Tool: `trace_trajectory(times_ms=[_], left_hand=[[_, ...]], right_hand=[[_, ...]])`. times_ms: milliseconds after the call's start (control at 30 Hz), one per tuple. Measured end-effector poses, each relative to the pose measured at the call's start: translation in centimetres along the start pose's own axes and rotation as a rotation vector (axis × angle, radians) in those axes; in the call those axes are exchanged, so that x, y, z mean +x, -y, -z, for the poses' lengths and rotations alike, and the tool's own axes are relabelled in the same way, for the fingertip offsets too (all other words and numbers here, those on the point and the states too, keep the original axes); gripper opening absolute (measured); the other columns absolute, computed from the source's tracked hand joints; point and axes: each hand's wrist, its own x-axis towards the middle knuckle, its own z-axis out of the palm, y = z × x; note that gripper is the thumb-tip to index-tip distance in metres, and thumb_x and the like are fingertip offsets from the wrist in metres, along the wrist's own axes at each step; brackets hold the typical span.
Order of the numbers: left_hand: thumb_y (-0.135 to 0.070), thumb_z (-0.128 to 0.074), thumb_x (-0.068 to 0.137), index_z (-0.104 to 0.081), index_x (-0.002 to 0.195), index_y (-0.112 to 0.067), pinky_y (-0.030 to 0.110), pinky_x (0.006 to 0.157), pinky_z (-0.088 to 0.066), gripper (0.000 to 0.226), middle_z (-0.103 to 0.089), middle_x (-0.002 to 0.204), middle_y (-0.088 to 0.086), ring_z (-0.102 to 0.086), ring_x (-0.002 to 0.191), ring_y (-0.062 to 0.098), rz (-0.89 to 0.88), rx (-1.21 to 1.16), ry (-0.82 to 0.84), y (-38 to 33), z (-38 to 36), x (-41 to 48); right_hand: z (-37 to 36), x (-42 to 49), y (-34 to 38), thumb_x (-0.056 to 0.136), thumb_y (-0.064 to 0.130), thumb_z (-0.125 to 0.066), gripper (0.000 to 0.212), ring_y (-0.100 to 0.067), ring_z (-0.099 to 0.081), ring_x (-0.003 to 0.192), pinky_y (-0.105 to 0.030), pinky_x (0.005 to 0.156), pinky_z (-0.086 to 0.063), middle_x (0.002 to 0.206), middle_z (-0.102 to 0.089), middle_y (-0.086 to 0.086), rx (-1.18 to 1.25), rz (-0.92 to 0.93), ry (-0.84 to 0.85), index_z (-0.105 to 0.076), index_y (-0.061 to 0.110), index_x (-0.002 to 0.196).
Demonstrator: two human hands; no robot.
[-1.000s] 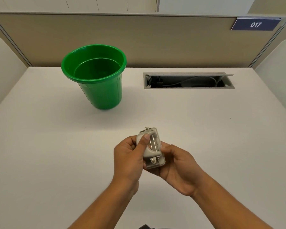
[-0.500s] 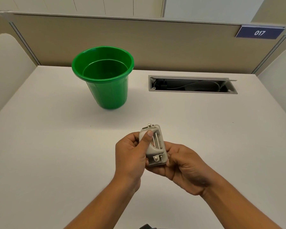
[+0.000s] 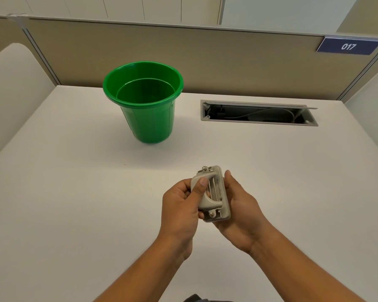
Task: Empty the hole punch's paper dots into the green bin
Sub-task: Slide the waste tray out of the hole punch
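Note:
A small grey hole punch is held above the white desk, near its front middle. My left hand grips its left side, thumb lying on the lever. My right hand cups it from below and from the right, fingertips at its far edge. The green bin stands upright toward the back of the desk, left of centre, well beyond the hands. Its inside looks bare. No paper dots are visible.
An open cable slot with wires inside is set into the desk at the back right. A beige partition with a blue "017" sign runs along the back. White side panels flank the desk.
Both hands keep hold of the hole punch and have shifted little. The camera has tilted, so the bin and slot sit lower and further right in view.

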Motion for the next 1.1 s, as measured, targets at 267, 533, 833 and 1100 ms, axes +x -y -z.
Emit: trace_trajectory(times_ms=[267, 533, 833, 1100], left_hand=[[-0.033, -0.06, 0.092, -0.069, 0.093, -0.01, 0.011, 0.05, -0.047, 0.025, -0.071, 0.073, -0.004, -0.063, 0.059, -0.001, 0.019, -0.014, -0.004, 0.5, 0.0, -0.4], [-0.034, -0.057, 0.095, -0.067, 0.097, -0.009, 0.015, 0.059, -0.052, 0.027, -0.074, 0.091, 0.008, -0.07, 0.074, 0.008, -0.004, 0.041, -0.043, 0.6, -0.3, -0.1], [-0.04, -0.056, 0.094, -0.071, 0.1, -0.013, 0.028, 0.077, -0.055, 0.031, -0.075, 0.091, 0.003, -0.067, 0.083, 0.012, 0.035, -0.012, 0.011, 0.2, -0.1, 0.2], [-0.047, -0.052, 0.093, -0.075, 0.103, -0.015, 0.038, 0.081, -0.055, 0.041, -0.078, 0.1, 0.007, -0.074, 0.087, 0.018, 0.142, -0.218, 0.013, -0.5, 0.3, 0.9]], right_hand=[[-0.4, 0.0, -1.6, 0.094, 0.048, -0.048, 0.043, -0.02, -0.07, 0.09, -0.033, 0.077, -0.048, 0.105, -0.076, -0.008, 0.006, 0.065, -0.118, -0.076, 0.017, 0.106], [-0.5, 0.4, -1.9, 0.095, 0.047, -0.046, 0.046, -0.024, -0.07, 0.097, -0.038, 0.085, -0.048, 0.108, -0.075, -0.011, 0.032, 0.073, -0.159, -0.073, 0.014, 0.112], [-0.3, 0.6, -1.1, 0.097, 0.045, -0.044, 0.049, -0.022, -0.073, 0.092, -0.033, 0.078, -0.058, 0.102, -0.076, -0.011, 0.286, -0.012, -0.12, -0.077, 0.01, 0.103], [-0.6, 0.6, -0.6, 0.095, 0.046, -0.046, 0.055, -0.029, -0.066, 0.112, -0.041, 0.097, -0.05, 0.127, -0.066, -0.018, 0.354, -0.072, -0.076, -0.062, 0.005, 0.128]])
